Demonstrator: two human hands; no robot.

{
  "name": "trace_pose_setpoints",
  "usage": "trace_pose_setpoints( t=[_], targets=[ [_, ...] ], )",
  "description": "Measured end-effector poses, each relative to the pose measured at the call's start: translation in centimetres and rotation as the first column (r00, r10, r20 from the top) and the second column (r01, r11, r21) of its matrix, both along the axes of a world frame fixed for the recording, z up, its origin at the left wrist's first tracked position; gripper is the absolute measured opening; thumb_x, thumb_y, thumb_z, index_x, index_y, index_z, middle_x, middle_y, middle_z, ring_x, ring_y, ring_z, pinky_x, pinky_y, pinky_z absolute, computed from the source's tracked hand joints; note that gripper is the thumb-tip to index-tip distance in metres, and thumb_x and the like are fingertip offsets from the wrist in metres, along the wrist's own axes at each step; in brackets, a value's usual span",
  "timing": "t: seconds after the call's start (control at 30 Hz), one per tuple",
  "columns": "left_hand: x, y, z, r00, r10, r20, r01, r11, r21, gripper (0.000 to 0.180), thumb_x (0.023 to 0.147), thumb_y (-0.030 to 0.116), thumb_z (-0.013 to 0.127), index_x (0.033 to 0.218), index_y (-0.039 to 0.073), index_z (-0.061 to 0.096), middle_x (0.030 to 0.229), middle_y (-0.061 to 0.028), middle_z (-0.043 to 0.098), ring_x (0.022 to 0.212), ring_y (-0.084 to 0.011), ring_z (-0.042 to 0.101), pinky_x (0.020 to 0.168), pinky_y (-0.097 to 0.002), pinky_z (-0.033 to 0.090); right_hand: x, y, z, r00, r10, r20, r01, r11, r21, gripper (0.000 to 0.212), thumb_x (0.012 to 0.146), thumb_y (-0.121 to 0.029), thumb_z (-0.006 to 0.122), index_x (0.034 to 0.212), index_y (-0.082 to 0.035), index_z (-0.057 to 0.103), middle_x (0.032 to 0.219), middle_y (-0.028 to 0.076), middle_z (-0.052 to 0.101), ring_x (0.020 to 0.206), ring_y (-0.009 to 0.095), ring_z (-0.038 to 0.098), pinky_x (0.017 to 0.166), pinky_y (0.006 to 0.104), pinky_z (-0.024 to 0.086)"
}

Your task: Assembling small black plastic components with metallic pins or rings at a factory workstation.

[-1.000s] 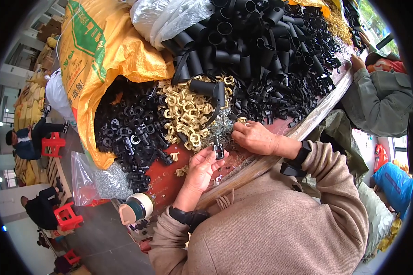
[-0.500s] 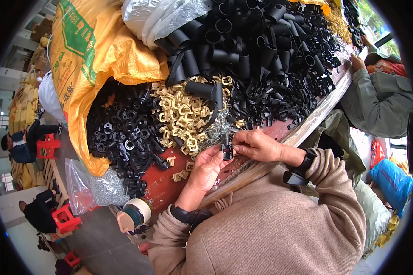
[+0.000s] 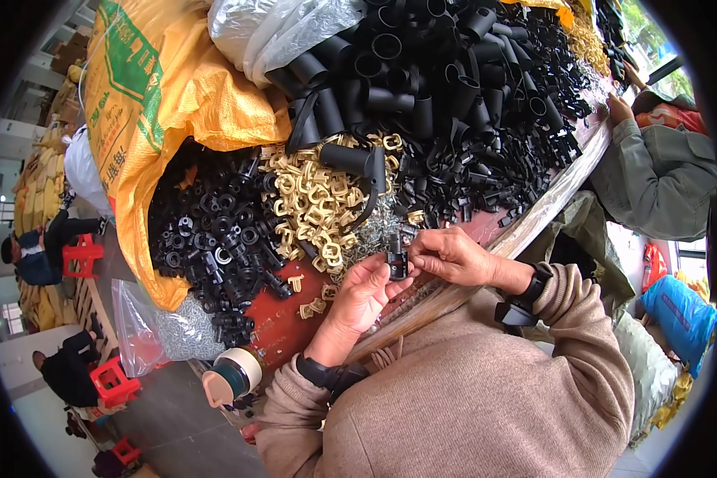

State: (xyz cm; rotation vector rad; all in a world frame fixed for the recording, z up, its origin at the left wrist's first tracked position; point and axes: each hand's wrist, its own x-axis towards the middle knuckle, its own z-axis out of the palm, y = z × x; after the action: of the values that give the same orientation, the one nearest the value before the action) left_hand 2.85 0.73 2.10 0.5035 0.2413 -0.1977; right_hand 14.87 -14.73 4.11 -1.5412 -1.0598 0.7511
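Note:
My left hand (image 3: 360,298) pinches a small black plastic part (image 3: 397,260) upright between thumb and fingers, close to the table's front edge. Just right of that part, my right hand (image 3: 459,256) has its thumb and forefinger pressed together. Whatever lies between those right fingertips is too small to make out. Beyond both hands lie a heap of cream-coloured plastic buckles (image 3: 319,203) and some small shiny metal pieces (image 3: 381,225). A black tube with a strap-like piece (image 3: 350,159) rests on top of the buckles.
Round black fittings (image 3: 215,231) spill by a yellow woven sack (image 3: 127,88) at left. Large black tubes (image 3: 390,95) pile up at the back. A lidded cup (image 3: 233,374) and a clear bag of metal pieces (image 3: 187,331) stand front left. Another person's sleeve (image 3: 653,175) shows at right.
The black part has shifted slightly right and turned a little in my left fingers. My right fingertips have drawn slightly right, and the left fingers are spread more under the part.

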Motion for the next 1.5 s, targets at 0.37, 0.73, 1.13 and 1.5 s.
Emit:
trace_pose_setpoints(
  t=[0.37,0.73,1.13,1.5],
  targets=[
    [0.4,-0.7,0.7,0.991,-0.073,-0.114,0.085,0.991,0.102,0.026,0.082,0.014,0.053,0.105,0.001,0.050,0.096,-0.0073,0.058,0.084,-0.0170,0.059,0.071,-0.0234,0.048,-0.1,-1.4,1.1,0.994,-0.105,-0.014,0.104,0.993,-0.058,0.013,0.081,-0.012,0.054,0.075,-0.002,0.050,0.068,0.006,0.053,0.062,0.017,0.053,0.056,0.0271,0.043],
    [1.0,-1.2,0.9,0.986,-0.120,-0.113,0.127,0.990,0.054,0.026,0.082,0.012,0.053,0.105,0.002,0.051,0.096,-0.0050,0.058,0.087,-0.0162,0.058,0.072,-0.0222,0.047,-0.8,-1.5,1.6,0.973,-0.178,0.144,0.172,0.984,0.051,0.009,0.077,-0.008,0.056,0.076,-0.001,0.050,0.068,0.009,0.052,0.062,0.021,0.054,0.055,0.0289,0.042],
    [1.2,-1.3,0.6,0.980,-0.125,-0.157,0.141,0.986,0.094,0.027,0.082,0.012,0.053,0.107,0.002,0.051,0.097,-0.0042,0.058,0.085,-0.0137,0.058,0.071,-0.0206,0.046,-0.6,-1.8,0.6,0.950,-0.140,0.278,0.119,0.989,0.094,0.010,0.074,-0.006,0.057,0.075,-0.002,0.048,0.067,0.010,0.049,0.064,0.024,0.052,0.056,0.0308,0.042],
    [0.8,-1.1,0.3,0.967,-0.160,-0.200,0.211,0.939,0.271,0.025,0.082,0.012,0.053,0.104,-0.001,0.051,0.094,-0.0062,0.059,0.083,-0.0141,0.059,0.069,-0.0203,0.047,-0.3,-1.8,0.1,0.995,-0.093,0.033,0.095,0.993,-0.068,0.012,0.074,-0.007,0.058,0.074,-0.003,0.047,0.062,0.007,0.047,0.057,0.018,0.049,0.054,0.0274,0.040]
  ],
)
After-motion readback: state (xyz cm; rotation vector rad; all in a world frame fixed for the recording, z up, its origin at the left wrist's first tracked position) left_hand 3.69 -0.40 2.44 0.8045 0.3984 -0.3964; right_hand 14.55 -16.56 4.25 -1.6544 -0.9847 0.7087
